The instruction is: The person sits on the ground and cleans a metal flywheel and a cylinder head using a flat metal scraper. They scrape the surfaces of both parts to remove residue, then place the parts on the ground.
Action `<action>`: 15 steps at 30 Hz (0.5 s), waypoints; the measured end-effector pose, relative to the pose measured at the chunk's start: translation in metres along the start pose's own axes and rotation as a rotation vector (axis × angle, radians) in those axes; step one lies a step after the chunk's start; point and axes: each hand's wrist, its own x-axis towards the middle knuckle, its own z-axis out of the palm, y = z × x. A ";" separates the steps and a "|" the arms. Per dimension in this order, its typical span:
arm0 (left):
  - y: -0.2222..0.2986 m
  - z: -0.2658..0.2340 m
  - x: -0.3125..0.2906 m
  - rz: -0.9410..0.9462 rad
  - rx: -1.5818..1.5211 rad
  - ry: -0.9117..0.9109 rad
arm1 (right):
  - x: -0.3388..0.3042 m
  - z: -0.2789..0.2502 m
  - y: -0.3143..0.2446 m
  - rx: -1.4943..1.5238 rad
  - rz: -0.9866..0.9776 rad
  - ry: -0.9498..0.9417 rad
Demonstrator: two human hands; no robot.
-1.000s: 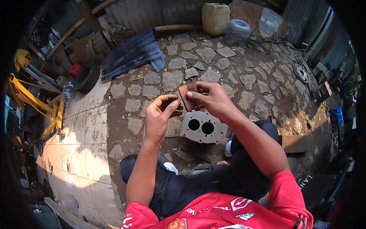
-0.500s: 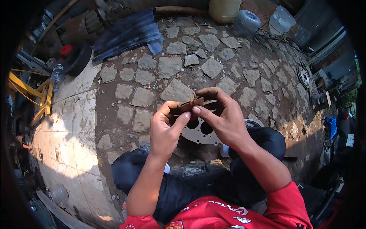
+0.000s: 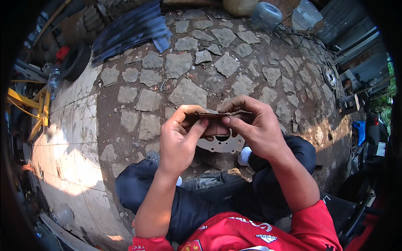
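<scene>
My left hand (image 3: 179, 134) and my right hand (image 3: 260, 130) are raised close together in front of me. Between them they pinch a creased reddish-brown sheet (image 3: 216, 127) that looks like sandpaper, thumbs on the near side and fingers behind. Its upper edge is bent over, with a paler strip showing at the top. Below and partly behind the sheet is a flat grey metal plate (image 3: 226, 147) with large round openings and small holes; my hands and the sheet hide part of it. Neither hand visibly grips the plate.
Uneven paving stones (image 3: 188, 93) set in dirt spread ahead, with pale tiles (image 3: 77, 121) to the left. A dark case (image 3: 213, 184) lies between my legs. Farther off are a blue corrugated sheet (image 3: 130, 31), a tyre (image 3: 77, 62), a yellow metal frame (image 3: 42, 108) and a wheel rim (image 3: 329, 77).
The sheet has been unfolded wider and tilted, so more of its reddish face shows. My hands have moved slightly apart, and the view has shifted a little.
</scene>
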 end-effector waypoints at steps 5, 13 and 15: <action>0.002 -0.007 -0.004 -0.126 -0.390 -0.064 | 0.002 -0.004 0.010 -0.288 -0.429 0.049; 0.001 -0.007 -0.008 -0.007 -0.132 -0.054 | -0.006 -0.002 -0.002 -0.247 -0.409 -0.038; 0.006 -0.003 -0.009 -0.018 -0.156 -0.032 | -0.009 0.000 -0.002 -0.119 -0.202 -0.056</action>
